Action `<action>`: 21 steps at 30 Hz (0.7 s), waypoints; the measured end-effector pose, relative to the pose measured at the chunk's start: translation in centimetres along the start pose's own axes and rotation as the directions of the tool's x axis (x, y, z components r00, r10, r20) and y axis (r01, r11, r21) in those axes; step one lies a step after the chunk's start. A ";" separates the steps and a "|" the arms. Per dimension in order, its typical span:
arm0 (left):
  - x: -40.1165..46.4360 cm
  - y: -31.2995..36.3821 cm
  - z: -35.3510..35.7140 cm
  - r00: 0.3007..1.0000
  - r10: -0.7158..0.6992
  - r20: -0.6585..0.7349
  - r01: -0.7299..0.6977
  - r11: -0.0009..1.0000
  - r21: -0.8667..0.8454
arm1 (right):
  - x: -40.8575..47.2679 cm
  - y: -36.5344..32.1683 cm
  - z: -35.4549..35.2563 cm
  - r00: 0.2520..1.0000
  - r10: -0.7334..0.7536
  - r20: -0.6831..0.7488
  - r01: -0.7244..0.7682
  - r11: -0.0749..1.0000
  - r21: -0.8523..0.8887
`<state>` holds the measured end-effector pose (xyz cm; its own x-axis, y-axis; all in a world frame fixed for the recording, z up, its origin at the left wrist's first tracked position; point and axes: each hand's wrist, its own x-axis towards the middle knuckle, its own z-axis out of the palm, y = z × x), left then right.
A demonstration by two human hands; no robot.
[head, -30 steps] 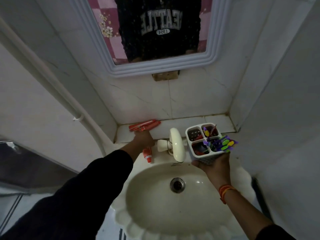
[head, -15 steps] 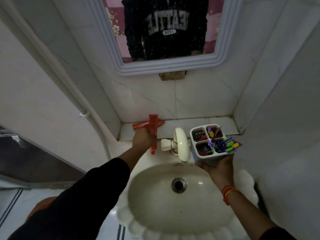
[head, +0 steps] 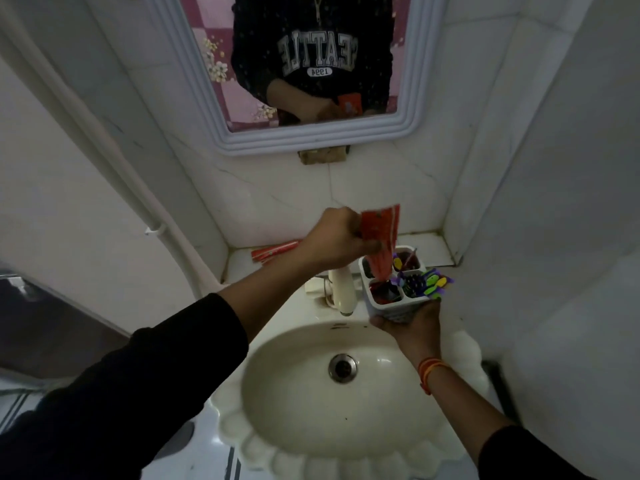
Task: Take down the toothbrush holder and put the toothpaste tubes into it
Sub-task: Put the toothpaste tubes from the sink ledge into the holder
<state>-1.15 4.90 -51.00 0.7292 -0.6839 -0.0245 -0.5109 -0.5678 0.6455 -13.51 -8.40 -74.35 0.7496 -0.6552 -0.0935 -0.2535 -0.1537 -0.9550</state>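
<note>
- Lowering a red toothpaste tube (head: 381,237) cap-first into the holder's back-left compartment, my left hand (head: 334,239) has carried it over from the ledge where it was half a second ago.
- My right hand (head: 412,322) clasps the white four-slot toothbrush holder (head: 388,306) from below, above the sink (head: 381,420) rim.
- One more red tube (head: 275,252) lies on the ledge, so the job looks unfinished.

Hidden from you: toothpaste tube (head: 380,237) motion-blurred, its lower end inside the holder (head: 389,308); second tube (head: 275,251) partly behind your left hand (head: 334,239); compartment contents possibly unreadable.
</note>
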 end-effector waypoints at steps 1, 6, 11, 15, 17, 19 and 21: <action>0.3 0.3 0.6 0.998 0.004 0.063 -0.010 0.995 0.096 | 0.0 0.0 0.0 1.000 -0.002 -0.004 0.002 1.000 0.001; 1.1 0.6 2.5 0.983 -0.004 0.184 -0.053 0.952 0.303 | -0.2 0.0 0.0 1.000 0.025 -0.017 -0.025 1.000 0.013; 1.5 0.7 2.8 0.981 -0.024 0.191 -0.048 0.931 0.361 | -0.3 -0.1 -0.1 0.999 0.046 -0.007 -0.046 0.998 0.051; 1.5 1.2 2.8 0.982 0.024 0.189 -0.098 0.914 0.393 | -0.4 0.0 -0.1 0.999 0.047 0.000 -0.047 0.996 0.077; 1.2 1.5 2.9 0.984 0.070 0.164 -0.130 0.912 0.389 | -0.3 0.1 -0.1 0.999 0.033 0.007 -0.034 0.994 0.101; 0.9 1.5 2.9 0.988 0.123 0.097 -0.150 0.924 0.353 | -0.2 0.1 -0.2 1.000 0.024 0.011 -0.025 0.994 0.109; 0.6 1.1 3.0 0.992 0.122 0.033 -0.126 0.954 0.273 | -0.1 0.1 -0.3 1.000 0.017 0.010 -0.018 0.994 0.105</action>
<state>-2.69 2.49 -52.60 0.6463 -0.7625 0.0295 -0.7036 -0.5805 0.4099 -13.83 -8.55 -74.31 0.7514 -0.6503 -0.1121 -0.2008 -0.0635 -0.9776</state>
